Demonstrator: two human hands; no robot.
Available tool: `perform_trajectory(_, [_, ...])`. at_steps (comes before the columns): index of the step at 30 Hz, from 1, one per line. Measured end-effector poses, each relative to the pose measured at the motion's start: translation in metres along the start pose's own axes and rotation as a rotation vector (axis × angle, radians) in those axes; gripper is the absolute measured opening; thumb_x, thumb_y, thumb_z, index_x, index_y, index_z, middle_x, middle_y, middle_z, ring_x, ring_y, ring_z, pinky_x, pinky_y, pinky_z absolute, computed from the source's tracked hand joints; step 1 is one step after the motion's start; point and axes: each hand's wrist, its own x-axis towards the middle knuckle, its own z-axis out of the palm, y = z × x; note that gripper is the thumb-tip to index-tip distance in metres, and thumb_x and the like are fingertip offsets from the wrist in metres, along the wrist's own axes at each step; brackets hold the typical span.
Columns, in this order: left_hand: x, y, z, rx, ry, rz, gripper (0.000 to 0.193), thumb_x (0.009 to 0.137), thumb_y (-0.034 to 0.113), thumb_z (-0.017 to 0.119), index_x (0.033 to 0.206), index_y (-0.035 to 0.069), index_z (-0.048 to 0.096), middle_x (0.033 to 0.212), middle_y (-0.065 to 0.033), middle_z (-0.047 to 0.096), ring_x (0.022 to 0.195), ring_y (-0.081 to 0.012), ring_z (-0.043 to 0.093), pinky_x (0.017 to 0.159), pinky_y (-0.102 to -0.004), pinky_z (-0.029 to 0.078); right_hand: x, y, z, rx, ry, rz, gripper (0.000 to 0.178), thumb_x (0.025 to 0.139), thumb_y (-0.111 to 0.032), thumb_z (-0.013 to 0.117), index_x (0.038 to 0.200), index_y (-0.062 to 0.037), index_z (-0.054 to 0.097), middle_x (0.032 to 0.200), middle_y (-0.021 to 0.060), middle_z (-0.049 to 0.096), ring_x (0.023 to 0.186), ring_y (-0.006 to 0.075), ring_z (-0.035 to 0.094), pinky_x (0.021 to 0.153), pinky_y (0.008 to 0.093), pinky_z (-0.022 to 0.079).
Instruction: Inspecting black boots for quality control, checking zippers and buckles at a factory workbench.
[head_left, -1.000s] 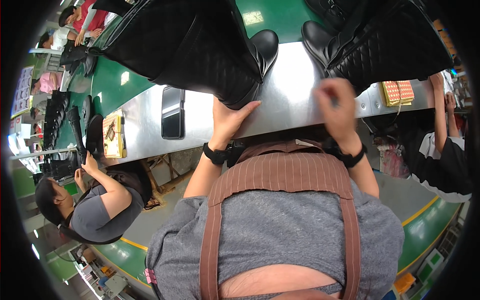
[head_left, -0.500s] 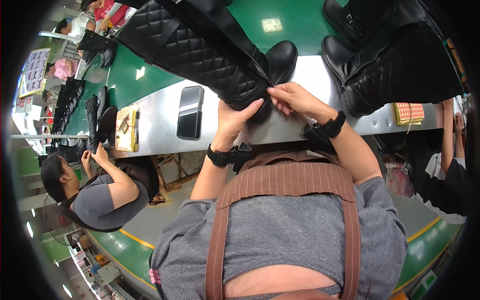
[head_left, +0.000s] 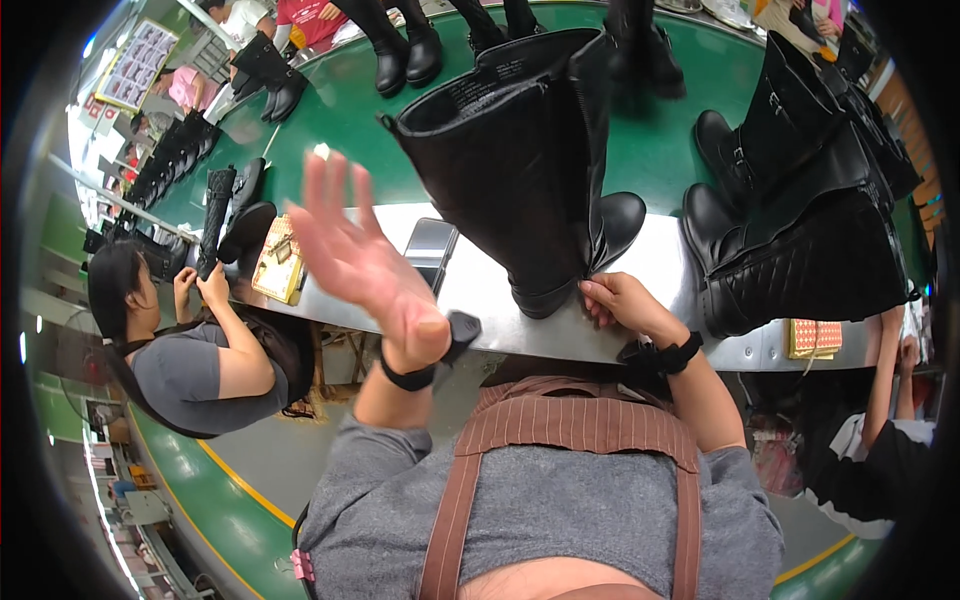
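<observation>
A tall black boot point(head_left: 505, 165) stands upright on the metal edge of the table before me, its open top facing me and its toe pointing right and away. My right hand point(head_left: 628, 303) is closed, thumb and forefinger pinching at the low end of the side zipper by the ankle; the zipper pull itself is hidden in the fingertips. To the left of the shaft my left hand point(head_left: 365, 270) is raised, fingers spread and apart from the boot, holding nothing. Behind that wrist, a dark phone point(head_left: 430, 245) lies partly covered on the metal.
More black boots point(head_left: 800, 250) stand close on the right. A yellow pack of labels point(head_left: 280, 262) lies at left, another point(head_left: 815, 338) at right. Several boots stand across the green tabletop point(head_left: 345, 120). A co-worker point(head_left: 205, 350) handles a boot on my left; another person's arm shows at right.
My left hand has let go of the boot's ankle and risen to the left, opening. The boot has swung from leaning left to upright. My right hand still pinches at the zipper.
</observation>
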Motion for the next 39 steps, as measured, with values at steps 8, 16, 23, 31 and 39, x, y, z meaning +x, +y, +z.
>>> perform_trajectory(8, [0.069,0.029,0.021,0.395,-0.641,0.081,0.038,0.058,0.001,0.055,0.094,0.006,0.067,0.077,-0.0078,0.048,0.089,-0.0299,0.041,0.094,-0.0394,0.036,-0.005,-0.001,0.006,-0.013,0.036,-0.056,0.038,0.101,-0.028,0.052,0.075,-0.0001,0.057,0.066,0.0017,0.057,0.057,0.0099,0.054,0.056,0.0251,0.047])
perform_trajectory(16, [0.040,0.016,0.011,0.085,-0.458,0.001,0.096,0.064,0.010,0.075,0.146,0.010,0.024,0.146,-0.0133,0.026,0.138,-0.0286,0.028,0.108,-0.0444,0.026,-0.001,0.014,0.002,0.087,0.046,-0.048,0.035,0.100,-0.026,0.052,0.075,-0.0037,0.058,0.065,0.0002,0.057,0.054,0.0082,0.053,0.051,0.0235,0.043])
perform_trajectory(23, [-0.142,-0.041,-0.007,-0.055,-0.620,-0.907,0.120,0.056,0.020,0.094,0.144,-0.002,0.016,0.144,-0.0219,0.034,0.135,-0.0312,0.035,0.111,-0.0370,0.031,0.004,0.007,-0.002,0.100,-0.014,-0.050,0.033,0.101,-0.027,0.051,0.079,-0.0040,0.061,0.067,-0.0011,0.058,0.059,0.0061,0.053,0.055,0.0214,0.044])
perform_trajectory(31, [-0.185,-0.037,0.009,0.041,-0.573,-0.995,0.082,0.066,0.013,0.086,0.132,0.000,0.039,0.118,-0.0182,0.062,0.109,-0.0282,0.062,0.095,-0.0359,0.048,0.001,0.007,0.007,0.055,0.133,-0.118,0.034,0.100,-0.028,0.052,0.076,-0.0058,0.061,0.062,-0.0027,0.053,0.052,0.0051,0.046,0.050,0.0211,0.037])
perform_trajectory(39, [-0.182,-0.029,0.009,0.057,-0.594,-0.874,0.079,0.070,0.014,0.083,0.134,-0.001,0.039,0.121,-0.0205,0.060,0.113,-0.0312,0.060,0.096,-0.0373,0.047,-0.101,-0.187,-0.010,0.166,0.139,-0.812,0.035,0.100,-0.026,0.052,0.076,-0.0025,0.062,0.061,-0.0004,0.054,0.045,0.0039,0.043,0.043,0.0191,0.034])
